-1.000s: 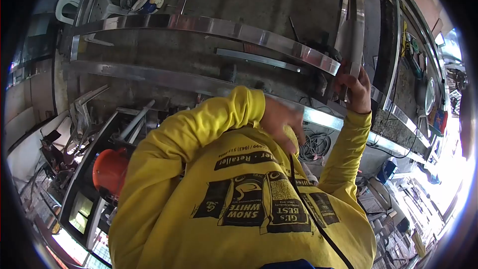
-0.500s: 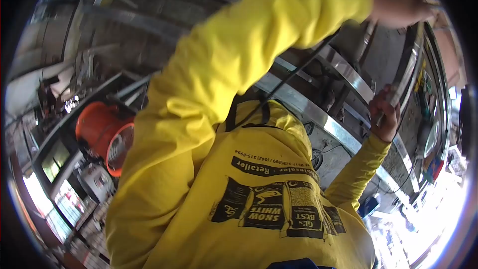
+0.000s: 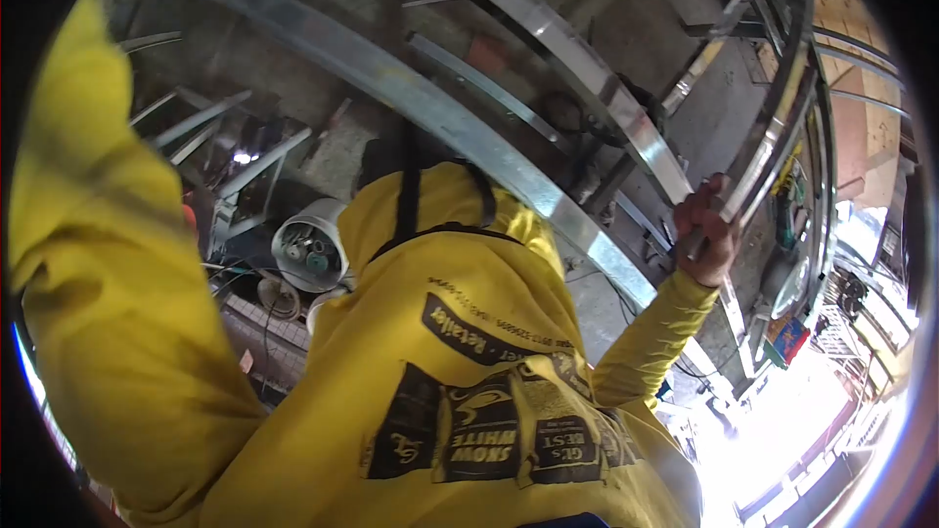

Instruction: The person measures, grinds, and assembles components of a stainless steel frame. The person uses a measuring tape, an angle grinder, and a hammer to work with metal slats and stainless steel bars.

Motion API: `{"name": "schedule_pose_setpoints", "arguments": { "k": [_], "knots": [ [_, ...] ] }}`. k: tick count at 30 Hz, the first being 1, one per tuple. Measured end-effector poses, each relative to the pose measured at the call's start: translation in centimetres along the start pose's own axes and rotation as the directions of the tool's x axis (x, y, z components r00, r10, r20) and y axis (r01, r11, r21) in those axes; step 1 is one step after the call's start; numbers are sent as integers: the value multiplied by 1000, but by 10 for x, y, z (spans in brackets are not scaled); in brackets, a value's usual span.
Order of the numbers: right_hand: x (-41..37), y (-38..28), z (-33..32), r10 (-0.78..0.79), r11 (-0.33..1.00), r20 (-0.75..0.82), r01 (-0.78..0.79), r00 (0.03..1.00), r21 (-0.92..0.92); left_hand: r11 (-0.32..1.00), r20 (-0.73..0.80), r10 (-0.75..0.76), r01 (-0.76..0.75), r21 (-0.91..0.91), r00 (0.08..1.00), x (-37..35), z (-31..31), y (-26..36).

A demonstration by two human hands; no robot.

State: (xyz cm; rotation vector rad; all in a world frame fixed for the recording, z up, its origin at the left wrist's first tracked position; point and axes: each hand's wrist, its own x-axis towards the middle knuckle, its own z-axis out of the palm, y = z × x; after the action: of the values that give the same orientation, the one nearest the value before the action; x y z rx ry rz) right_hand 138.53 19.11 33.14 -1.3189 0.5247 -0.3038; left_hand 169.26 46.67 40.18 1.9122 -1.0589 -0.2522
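My right hand (image 3: 708, 235) has its fingers wrapped round a shiny metal tube (image 3: 751, 171) at the right. This tube runs up and away from the hand beside other long tubes. A second shiny square tube (image 3: 626, 122) ends close to my fingers. Of my left arm only the yellow sleeve (image 3: 108, 235) shows, raised along the left edge and slightly blurred. The left hand itself is outside the picture. A long flat-sided metal tube (image 3: 460, 142) crosses in front of my body.
Left of my legs stands a white bucket (image 3: 311, 252) with round discs or parts in it. Metal offcuts (image 3: 264, 171) lie on the floor behind it. Brown boards (image 3: 851, 108) are at the far right, and a red and blue item (image 3: 788, 342) lies lower right.
My left arm has swung from the upper right to the left edge, taking its hand out of view. My right hand keeps its grip. The view has shifted, so the orange fan is mostly hidden.
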Motion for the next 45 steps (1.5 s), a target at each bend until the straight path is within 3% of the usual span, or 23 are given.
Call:
{"name": "schedule_pose_setpoints", "arguments": {
  "k": [2, 4, 7, 11, 19, 27, 35, 39, 42, 45],
  "knots": [
    [1, 8, -10, 12, 995, -28, -15, 1000, -100, 996, -17, -89, 89, 10, 996, -30, 1, -18],
    [2, 16, -11, -32, 999, 81, 33, 996, -8, 981, -44, -191, 192, -2, 981, -69, 9, -32],
    [4, 9, 6, 55, 993, 60, -48, 997, -112, 926, -59, -376, 377, 6, 925, -137, 33, -51],
    [3, 15, 20, 135, 991, 84, -136, 987, 3, 812, -60, -583, 583, -17, 810, -221, 74, -59],
    [33, 24, 55, 124, 982, 266, -157, 956, 104, 622, -53, -781, 765, -168, 623, -289, 126, -68],
    [103, 20, 109, -71, 969, 435, -40, 897, 242, 506, -78, -860, 825, -250, 504, -274, 115, -87],
    [110, 14, 131, -75, 994, 414, 32, 907, 109, 383, -181, -924, 829, -407, 338, -320, 114, -88],
    [106, 17, 136, -43, 996, 378, 12, 925, 85, 282, -295, -946, 795, -536, 137, -371, 103, -80],
    [95, 17, 133, -7, 999, 372, -8, 928, 40, 240, -427, -901, 732, -638, -77, -400, 72, -78],
    [87, 39, 131, 29, 996, 311, -52, 950, 67, 436, -698, -690, 658, -614, -194, -397, 9, -81]
  ]
}}
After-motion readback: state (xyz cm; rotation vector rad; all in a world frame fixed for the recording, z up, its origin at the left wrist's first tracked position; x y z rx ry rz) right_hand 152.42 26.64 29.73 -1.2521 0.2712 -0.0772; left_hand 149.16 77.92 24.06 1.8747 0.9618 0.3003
